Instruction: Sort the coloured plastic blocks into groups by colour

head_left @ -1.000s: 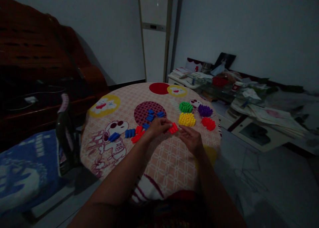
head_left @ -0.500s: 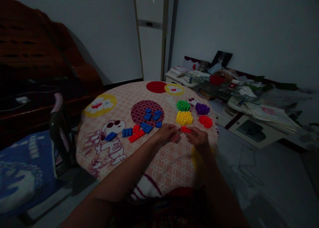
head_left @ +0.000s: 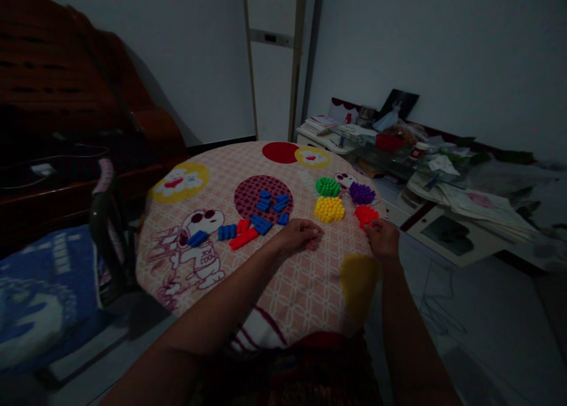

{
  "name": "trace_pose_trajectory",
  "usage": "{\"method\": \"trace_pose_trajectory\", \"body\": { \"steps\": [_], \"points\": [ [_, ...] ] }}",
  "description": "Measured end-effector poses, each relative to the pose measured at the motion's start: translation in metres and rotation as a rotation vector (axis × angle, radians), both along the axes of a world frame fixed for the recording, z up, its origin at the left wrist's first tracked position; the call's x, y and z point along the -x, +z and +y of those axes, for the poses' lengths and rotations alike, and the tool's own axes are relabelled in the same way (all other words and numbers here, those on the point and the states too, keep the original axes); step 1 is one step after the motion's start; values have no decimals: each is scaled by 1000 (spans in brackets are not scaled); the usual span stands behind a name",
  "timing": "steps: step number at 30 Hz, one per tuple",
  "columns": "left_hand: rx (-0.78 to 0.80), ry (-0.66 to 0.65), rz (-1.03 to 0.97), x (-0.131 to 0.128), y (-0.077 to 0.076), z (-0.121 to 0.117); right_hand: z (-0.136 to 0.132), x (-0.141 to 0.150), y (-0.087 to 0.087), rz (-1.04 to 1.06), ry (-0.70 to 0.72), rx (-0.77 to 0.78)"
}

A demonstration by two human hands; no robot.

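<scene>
Right hand (head_left: 383,239): here it is, over at the right side of the table (head_left: 305,285), fingertips right at the near edge of the red pile (head_left: 365,214).
Right grip: narrow, thumb and fingers drawn close together; whether a red piece is pinched in there, I can't tell, as the tips merge with the pile.
Red pile: just beyond those fingertips and a touch to the left, nearest the table's right rim.
Left hand (head_left: 301,236): out over the middle of the cloth, well apart from the right one.
Left grip: loose, fingers softly bent and half spread, nothing showing in them.
Yellow pile (head_left: 329,210): between the two hands and farther off, just beyond the left fingertips on the right.
Green pile (head_left: 328,187): right behind the yellow.
Purple pile (head_left: 362,193): behind the red, to the right of the green.
Blue pieces (head_left: 260,224): scattered left of the left hand, some on the dark dotted circle (head_left: 248,198), the closest just beside the wrist.
Loose red pieces (head_left: 244,239): two spots of them among the blue, well left of both hands.
Chair (head_left: 110,240): off to the left, blue cloth (head_left: 48,294) on its seat.
</scene>
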State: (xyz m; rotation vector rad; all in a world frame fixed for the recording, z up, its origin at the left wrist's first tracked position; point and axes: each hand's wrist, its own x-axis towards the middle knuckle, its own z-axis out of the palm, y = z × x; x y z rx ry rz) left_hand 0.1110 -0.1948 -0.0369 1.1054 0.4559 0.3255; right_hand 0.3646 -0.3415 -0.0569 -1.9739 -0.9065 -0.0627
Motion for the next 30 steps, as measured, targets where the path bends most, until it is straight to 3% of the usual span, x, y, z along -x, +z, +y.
{"method": "trace_pose_trajectory", "body": {
  "steps": [16, 22, 25, 30],
  "points": [
    [-16, 1, -12, 0, -1, 0, 7, 7, 10, -116, -163, -26],
    [-100, 112, -14, 2, 6, 2, 6, 18, 11, -148, -207, -124],
    [-292, 136, 67, 3, 8, 6, 11, 31, 7, -125, -145, -204],
    [-944, 196, 304, 13, 18, 21, 22, 55, -6, -82, 11, -225]
  ]
}}
